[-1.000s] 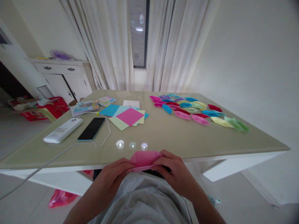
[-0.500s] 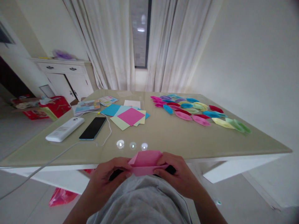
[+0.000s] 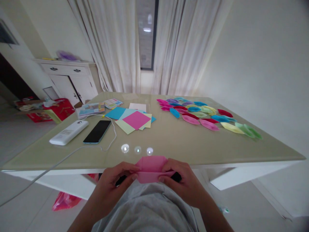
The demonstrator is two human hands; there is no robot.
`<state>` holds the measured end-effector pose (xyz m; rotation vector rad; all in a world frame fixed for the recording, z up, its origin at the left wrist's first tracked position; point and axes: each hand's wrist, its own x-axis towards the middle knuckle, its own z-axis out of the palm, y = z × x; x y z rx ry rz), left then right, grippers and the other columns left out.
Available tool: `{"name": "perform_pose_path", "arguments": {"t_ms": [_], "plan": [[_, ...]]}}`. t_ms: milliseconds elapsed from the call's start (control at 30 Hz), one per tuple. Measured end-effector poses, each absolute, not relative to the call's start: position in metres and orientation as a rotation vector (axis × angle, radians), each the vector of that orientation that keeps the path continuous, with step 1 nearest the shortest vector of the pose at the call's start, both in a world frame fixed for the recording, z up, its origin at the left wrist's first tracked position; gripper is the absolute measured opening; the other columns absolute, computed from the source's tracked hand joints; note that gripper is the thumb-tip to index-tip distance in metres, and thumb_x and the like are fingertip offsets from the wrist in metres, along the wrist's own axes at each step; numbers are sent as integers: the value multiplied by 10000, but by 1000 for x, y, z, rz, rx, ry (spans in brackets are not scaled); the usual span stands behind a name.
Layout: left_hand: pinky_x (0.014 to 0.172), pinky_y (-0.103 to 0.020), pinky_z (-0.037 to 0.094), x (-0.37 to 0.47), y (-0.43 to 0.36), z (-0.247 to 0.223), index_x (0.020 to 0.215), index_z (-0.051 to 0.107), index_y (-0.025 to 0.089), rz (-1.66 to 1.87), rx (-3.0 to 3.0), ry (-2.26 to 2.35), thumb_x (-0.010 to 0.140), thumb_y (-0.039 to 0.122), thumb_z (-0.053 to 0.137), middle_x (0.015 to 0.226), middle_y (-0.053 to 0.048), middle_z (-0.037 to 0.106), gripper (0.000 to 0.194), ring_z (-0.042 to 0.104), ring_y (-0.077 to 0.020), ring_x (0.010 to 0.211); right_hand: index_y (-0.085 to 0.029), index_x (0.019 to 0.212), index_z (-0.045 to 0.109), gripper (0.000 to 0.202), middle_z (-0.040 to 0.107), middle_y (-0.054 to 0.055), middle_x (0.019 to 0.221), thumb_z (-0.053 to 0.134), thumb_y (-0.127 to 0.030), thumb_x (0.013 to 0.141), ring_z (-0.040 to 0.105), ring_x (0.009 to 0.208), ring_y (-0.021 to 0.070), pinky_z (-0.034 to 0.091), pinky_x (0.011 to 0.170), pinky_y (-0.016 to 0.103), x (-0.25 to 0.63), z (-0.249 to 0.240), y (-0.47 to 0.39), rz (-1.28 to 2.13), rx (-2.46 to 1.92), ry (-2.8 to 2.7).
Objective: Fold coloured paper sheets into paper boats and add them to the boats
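A folded pink paper (image 3: 151, 165) is held between my two hands, just in front of the table's near edge. Its upper flap stands up, and a crease runs across the middle. My left hand (image 3: 120, 180) pinches its left end between thumb and fingers. At the right end, my right hand (image 3: 180, 180) grips it the same way, thumb below and fingers above. Flat square sheets lie on the table beyond, with a magenta sheet (image 3: 136, 120) on top of blue and pale yellow ones. Several folded boat-like paper pieces (image 3: 190, 119) in many colours are spread at the right.
On the table's (image 3: 169, 141) left side lie a black phone (image 3: 97, 131), a white power bank (image 3: 69, 132) with a cable (image 3: 72, 151), and booklets (image 3: 91, 110). A red bag (image 3: 65, 201) is on the floor at the left.
My left hand has shifted slightly right along the pink paper, and its left end looks more pressed in. The whole view has moved a little; my right hand keeps its hold.
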<state>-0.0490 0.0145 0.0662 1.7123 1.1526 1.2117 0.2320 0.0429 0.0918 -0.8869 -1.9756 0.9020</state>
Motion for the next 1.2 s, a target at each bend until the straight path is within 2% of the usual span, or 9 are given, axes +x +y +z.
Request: {"name": "perform_pose_path", "arguments": {"t_ms": [233,467,600,700,800,867,933,1033,1200], "plan": [[868,-174,642,-48,16,76,1152,834,366,1202,1996,1138,974,212,747,1076,45,875,251,838,-141,951,-210,917,726,125,702,-20,828,771,-289,1002,620,748,138,432,709,239,232,92,42,872,-867,-2024],[725,-140,648,-56,18,77,1064,869,360,1259,1998,1235,963,162,686,899,75,883,287,839,-119,735,-229,944,748,133,741,-13,856,682,-206,1057,666,778,141,467,742,232,234,91,44,887,-841,-2031],[726,-133,648,-60,18,74,1110,856,372,1232,2035,1257,983,181,671,918,87,884,294,845,-116,756,-251,1017,754,157,759,4,926,640,-155,1063,702,862,161,522,806,249,234,90,46,848,-813,-1976],[763,-131,650,-59,17,69,1174,832,377,1247,2087,1317,1009,201,656,989,92,886,298,854,-115,810,-268,1087,761,145,726,72,1211,659,-174,1046,695,1109,224,560,940,326,231,85,49,638,-925,-1924],[874,-177,657,-53,16,60,1237,806,337,1350,2179,1457,1039,253,641,1118,49,879,272,858,-150,937,-286,1293,729,271,561,140,1478,705,-240,1027,617,1255,302,547,1036,452,224,77,49,253,-1100,-1863],[967,-226,649,-45,15,54,1289,777,294,1437,2231,1535,1051,265,631,1197,5,864,281,850,-178,1016,-289,1390,669,350,611,139,1366,699,-275,1042,633,1182,300,558,1012,470,216,73,44,159,-1098,-1887],[1027,-261,634,-35,14,51,1335,743,261,1489,2274,1540,1054,236,620,1251,-31,847,308,840,-195,1064,-288,1449,604,413,686,102,1220,705,-332,1051,661,1116,286,576,986,451,206,70,37,280,-991,-2025],[1066,-289,625,-18,9,51,1394,693,262,1468,2311,1438,1047,200,618,1335,-55,814,359,811,-216,1164,-282,1538,499,592,711,106,1292,754,-408,1019,672,1158,299,578,1018,459,193,67,30,478,-868,-2156],[1078,-304,625,-4,0,59,1435,625,314,1338,2298,1252,1051,172,591,1354,-46,802,411,790,-216,1212,-259,1492,513,473,735,126,1244,673,-261,1047,694,1097,300,582,963,443,188,63,33,410,-892,-2055]]}}
